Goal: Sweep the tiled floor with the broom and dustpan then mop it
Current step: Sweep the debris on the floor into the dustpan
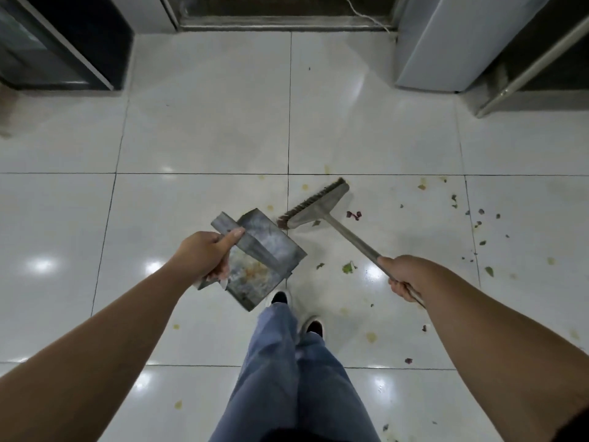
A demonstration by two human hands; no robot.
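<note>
The broom (pixel 322 207) is held by its handle in the clenched right hand (pixel 402 275), its head low over the tiled floor (pixel 204 129) just beside the dustpan (pixel 264 260), which is gripped in the left hand (pixel 204 256) and carried tilted above the floor. Scattered leaf scraps (pixel 349 267) could be flicked past the raised pan, and yellowish stains (pixel 371 337) smeared.

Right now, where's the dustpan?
Head view, left of centre: the left hand holds the dustpan above the tiled floor, just left of the broom head.
</note>
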